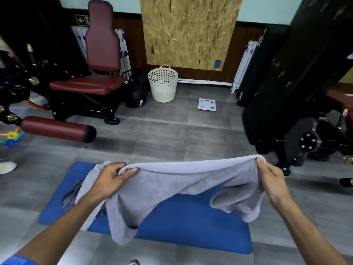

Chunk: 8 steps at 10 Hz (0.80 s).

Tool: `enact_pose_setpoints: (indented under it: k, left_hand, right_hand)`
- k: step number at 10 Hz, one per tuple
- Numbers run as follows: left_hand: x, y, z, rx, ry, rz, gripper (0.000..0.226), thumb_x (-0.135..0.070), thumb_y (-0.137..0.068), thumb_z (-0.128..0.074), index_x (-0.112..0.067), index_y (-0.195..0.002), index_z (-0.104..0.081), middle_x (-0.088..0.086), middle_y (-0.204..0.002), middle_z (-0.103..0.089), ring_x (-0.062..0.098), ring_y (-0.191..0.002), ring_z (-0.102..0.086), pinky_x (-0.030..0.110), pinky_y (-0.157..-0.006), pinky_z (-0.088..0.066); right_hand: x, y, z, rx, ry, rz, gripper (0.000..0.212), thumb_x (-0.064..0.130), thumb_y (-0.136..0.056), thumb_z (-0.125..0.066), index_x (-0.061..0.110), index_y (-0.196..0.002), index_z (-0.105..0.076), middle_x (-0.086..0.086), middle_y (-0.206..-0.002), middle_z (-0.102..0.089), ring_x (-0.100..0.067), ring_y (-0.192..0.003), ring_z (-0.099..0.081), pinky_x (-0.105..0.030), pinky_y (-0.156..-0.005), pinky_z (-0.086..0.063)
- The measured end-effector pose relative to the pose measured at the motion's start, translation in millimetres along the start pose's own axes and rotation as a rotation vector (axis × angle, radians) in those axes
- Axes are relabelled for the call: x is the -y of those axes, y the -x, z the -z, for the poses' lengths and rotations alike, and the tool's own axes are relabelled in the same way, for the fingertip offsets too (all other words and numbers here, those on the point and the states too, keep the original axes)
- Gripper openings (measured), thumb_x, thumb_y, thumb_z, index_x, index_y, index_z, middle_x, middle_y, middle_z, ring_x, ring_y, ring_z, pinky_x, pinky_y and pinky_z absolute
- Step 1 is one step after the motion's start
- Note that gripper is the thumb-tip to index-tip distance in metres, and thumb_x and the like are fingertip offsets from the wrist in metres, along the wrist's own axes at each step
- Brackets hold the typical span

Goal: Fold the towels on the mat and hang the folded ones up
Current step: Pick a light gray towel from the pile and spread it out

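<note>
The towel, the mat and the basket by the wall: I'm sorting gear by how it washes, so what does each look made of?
Towel: soft grey cloth, probably terry or microfibre; matte, it sags in limp folds between both hands.
Mat: blue, looks like foam; smooth, with thick rounded edges.
Basket: cream, apparently moulded plastic; rigid walls pierced with even round holes.

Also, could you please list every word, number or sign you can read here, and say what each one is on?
"15cm": black pad leaning by the right wall.
"5t" or similar, partly blurred: lower end of that pad.
Left-pointing arrow, exit-style sign: back wall.
Medicine ball: white print, too blurred.
Blue sticker on the board: unreadable.
</note>
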State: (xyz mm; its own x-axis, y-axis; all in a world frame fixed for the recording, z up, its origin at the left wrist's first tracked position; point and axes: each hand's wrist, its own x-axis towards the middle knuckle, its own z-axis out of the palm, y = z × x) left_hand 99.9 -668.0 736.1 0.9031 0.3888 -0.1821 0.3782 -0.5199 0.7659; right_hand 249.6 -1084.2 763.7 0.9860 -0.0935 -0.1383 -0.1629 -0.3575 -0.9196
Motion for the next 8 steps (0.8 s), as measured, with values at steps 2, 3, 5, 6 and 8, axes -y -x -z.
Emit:
enact_pose_setpoints:
  k: [2,3,5,6,8]
  left_hand:
    - [-72.4,-2.5,4.4,0.155,0.068,-0.123,0.036,-0.027,-0.083,-0.074,-0.018,-0.061,-0.047,-0.010,-0.050,-0.041,0.008,-0.045,-0.036,0.024,-0.045,-0.030]
    - [-117.8,7.5,4.4,0.339,0.323,-0.101,0.023,-0.017,-0.087,-0.069,-0.011,-0.072,-0.052,-0.003,-0.055,-0.046,0.012,-0.046,-0.040,0.022,-0.043,-0.032]
    - [-179.7,17.1,5.9,0.484,0.721,-0.023,0.010,-0.005,-0.089,-0.063,-0.003,-0.098,-0.062,0.010,-0.084,-0.063,0.016,-0.070,-0.059,0.019,-0.058,-0.047]
    - [-188.6,14.1,6.9,0.540,0.817,0.039,0.027,-0.008,-0.089,-0.062,0.010,-0.109,-0.060,0.014,-0.092,-0.063,0.020,-0.082,-0.062,0.024,-0.071,-0.052]
    - [-136.2,0.2,14.4,0.189,0.680,-0.100,0.034,0.000,-0.086,-0.062,-0.015,-0.117,-0.064,0.006,-0.108,-0.069,0.006,-0.096,-0.064,0.023,-0.085,-0.051]
  right_hand:
    - [-5.5,6.1,-34.1,-0.099,0.150,0.004,0.037,0.027,-0.097,-0.052,-0.001,-0.074,-0.045,-0.005,-0.066,-0.046,-0.021,-0.066,-0.044,-0.036,-0.060,-0.037]
    - [-19.2,35.2,-73.5,0.013,0.273,-0.093,0.008,0.010,-0.090,-0.059,0.010,-0.096,-0.055,-0.006,-0.084,-0.059,-0.029,-0.084,-0.058,-0.040,-0.070,-0.046]
    - [-11.9,138.3,-150.4,0.702,0.180,0.100,0.085,0.019,-0.077,-0.075,0.041,-0.141,-0.023,0.026,-0.128,-0.049,-0.001,-0.120,-0.052,-0.026,-0.105,-0.043]
    - [-16.4,160.1,-169.9,0.668,0.074,0.028,0.042,0.022,-0.087,-0.071,0.036,-0.117,-0.047,0.003,-0.125,-0.061,0.004,-0.110,-0.059,-0.007,-0.084,-0.047]
    - [56.3,125.3,-191.6,0.459,-0.802,-0.499,0.014,0.030,-0.091,-0.060,0.017,-0.094,-0.063,-0.001,-0.086,-0.063,-0.013,-0.073,-0.064,-0.031,-0.068,-0.055]
